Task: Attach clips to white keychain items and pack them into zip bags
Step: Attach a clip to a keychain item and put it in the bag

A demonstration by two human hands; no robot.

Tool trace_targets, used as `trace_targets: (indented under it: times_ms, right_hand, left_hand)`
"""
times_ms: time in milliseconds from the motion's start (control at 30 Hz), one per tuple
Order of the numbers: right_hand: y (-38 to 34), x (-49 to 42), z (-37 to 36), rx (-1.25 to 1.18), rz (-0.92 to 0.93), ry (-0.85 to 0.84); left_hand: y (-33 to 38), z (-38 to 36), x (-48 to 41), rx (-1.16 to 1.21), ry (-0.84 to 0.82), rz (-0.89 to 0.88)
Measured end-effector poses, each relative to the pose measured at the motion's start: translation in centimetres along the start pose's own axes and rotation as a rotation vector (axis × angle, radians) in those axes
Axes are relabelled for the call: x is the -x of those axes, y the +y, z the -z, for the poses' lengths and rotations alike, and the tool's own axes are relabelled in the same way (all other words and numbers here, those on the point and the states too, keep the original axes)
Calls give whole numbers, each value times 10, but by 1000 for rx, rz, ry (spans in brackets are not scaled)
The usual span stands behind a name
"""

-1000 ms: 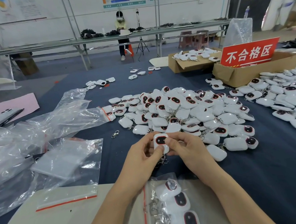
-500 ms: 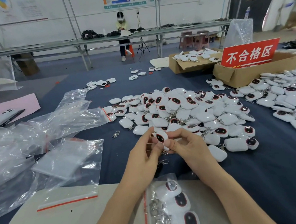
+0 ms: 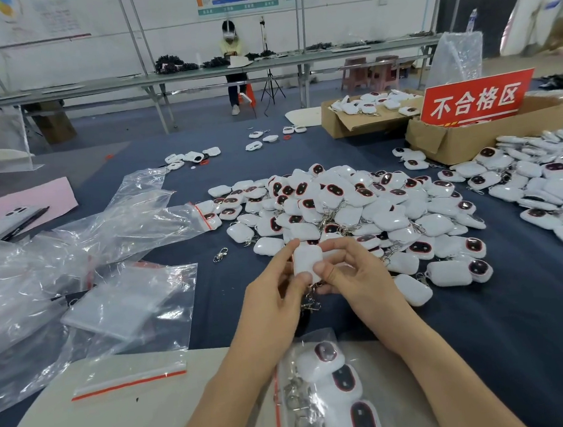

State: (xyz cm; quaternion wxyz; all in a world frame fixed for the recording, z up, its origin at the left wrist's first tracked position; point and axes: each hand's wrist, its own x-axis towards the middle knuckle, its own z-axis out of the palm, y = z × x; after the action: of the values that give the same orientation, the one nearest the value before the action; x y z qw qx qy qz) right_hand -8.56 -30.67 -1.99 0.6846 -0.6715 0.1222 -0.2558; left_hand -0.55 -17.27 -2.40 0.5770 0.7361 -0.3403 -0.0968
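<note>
Held keychain item, between left hand and right hand: smooth white plastic, faint gloss. clip below it: shiny metal. zip bags left of left hand: clear crinkled film. table cover underneath: matt dark cloth.

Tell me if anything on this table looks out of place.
A loose metal clip lies alone on the blue cloth, just left of the keychain pile, attached to nothing. A few stray keychains also sit farther back, apart from the pile.
</note>
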Motion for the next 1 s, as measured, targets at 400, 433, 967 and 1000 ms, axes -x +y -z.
trace_targets:
  times_ms: [400, 433, 967, 1000]
  right_hand:
    - [-1, 3, -4, -33, -46, -43]
    - [-1, 3, -4, -36, -51, -36]
    - [-1, 4, -6, -68, -75, 30]
    - [0, 4, -6, -67, -74, 26]
  left_hand:
    - [1, 3, -2, 15, 6, 75]
    - [2, 3, -1, 22, 5, 74]
    - [2, -2, 2, -40, 97, 26]
    - [2, -2, 2, -44, 104, 23]
